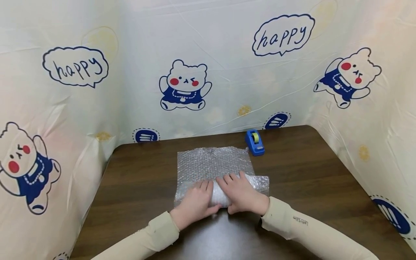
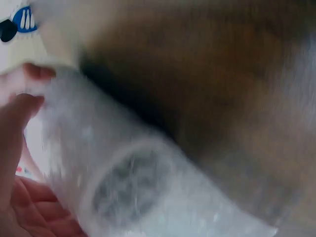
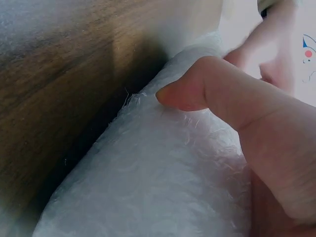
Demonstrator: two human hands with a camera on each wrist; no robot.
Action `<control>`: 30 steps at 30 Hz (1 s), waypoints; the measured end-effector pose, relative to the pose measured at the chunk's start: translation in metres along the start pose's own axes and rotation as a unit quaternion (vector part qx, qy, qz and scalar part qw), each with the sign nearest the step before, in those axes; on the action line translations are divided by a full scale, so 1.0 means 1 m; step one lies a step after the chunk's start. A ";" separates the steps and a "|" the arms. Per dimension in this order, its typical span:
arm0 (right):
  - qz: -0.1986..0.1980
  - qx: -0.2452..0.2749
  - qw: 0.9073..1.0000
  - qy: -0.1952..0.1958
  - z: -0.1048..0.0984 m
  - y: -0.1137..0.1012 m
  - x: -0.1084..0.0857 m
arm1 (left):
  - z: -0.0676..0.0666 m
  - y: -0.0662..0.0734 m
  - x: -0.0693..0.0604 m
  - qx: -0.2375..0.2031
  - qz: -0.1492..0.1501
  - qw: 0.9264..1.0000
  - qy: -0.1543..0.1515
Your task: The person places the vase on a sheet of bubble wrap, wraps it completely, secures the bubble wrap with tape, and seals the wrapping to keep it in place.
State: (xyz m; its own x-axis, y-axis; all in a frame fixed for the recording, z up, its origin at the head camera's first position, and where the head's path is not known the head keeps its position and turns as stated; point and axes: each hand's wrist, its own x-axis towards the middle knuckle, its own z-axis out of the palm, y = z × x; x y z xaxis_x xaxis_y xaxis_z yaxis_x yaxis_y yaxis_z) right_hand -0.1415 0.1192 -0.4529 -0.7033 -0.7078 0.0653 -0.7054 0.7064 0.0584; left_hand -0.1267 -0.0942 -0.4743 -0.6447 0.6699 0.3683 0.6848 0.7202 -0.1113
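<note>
A sheet of clear bubble wrap point(image 1: 212, 162) lies flat on the table, its near part wrapped around a roll-shaped bundle point(image 1: 219, 195). My left hand point(image 1: 194, 202) grips the bundle's left part, fingers over the top and thumb at the near side. Beside it my right hand point(image 1: 242, 193) holds the right part in the same way. In the left wrist view the rolled wrap point(image 2: 79, 128) shows a round end with crumpled film inside. The right wrist view has my thumb pressed on the rolled wrap point(image 3: 148, 163). What lies inside is hidden.
A blue tape dispenser point(image 1: 255, 143) with yellowish tape stands just beyond the sheet's far right corner. The dark wooden table point(image 1: 305, 162) is enclosed at the back and sides by a printed curtain point(image 1: 227, 72).
</note>
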 end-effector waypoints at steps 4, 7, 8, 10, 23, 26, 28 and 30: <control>0.000 0.009 1.000 -0.016 -0.004 0.002 0.004 | 0.003 0.005 -0.004 0.015 -0.018 0.999 -0.036; 0.004 0.012 0.999 -0.031 -0.006 0.002 0.005 | 0.006 0.006 -0.007 0.009 -0.038 0.997 -0.061; 0.004 0.013 0.999 -0.033 -0.005 0.002 0.005 | 0.008 0.007 -0.008 0.008 -0.042 0.997 -0.066; 0.004 0.009 1.000 -0.029 -0.005 0.001 0.003 | 0.010 0.008 -0.009 0.012 -0.050 0.996 -0.071; 0.008 -0.003 0.999 -0.031 -0.005 0.000 0.000 | 0.017 0.007 -0.008 -0.014 -0.067 0.996 -0.063; 0.002 -0.006 1.000 -0.029 -0.006 0.000 0.000 | 0.019 0.005 -0.008 -0.015 -0.063 0.996 -0.063; -0.005 -0.009 1.000 -0.019 -0.006 0.001 -0.001 | 0.020 0.003 -0.009 -0.018 -0.060 0.996 -0.062; -0.013 -0.017 1.000 -0.004 -0.006 0.002 -0.002 | 0.021 0.002 -0.009 -0.023 -0.057 0.996 -0.063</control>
State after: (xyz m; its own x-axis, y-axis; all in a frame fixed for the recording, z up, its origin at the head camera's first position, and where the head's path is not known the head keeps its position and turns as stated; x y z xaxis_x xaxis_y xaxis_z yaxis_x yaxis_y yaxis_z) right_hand -0.1413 0.1220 -0.4472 -0.6849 -0.7266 0.0552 -0.7208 0.6866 0.0948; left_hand -0.1271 -0.0948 -0.4972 -0.7552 0.6033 0.2562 0.6171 0.7862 -0.0324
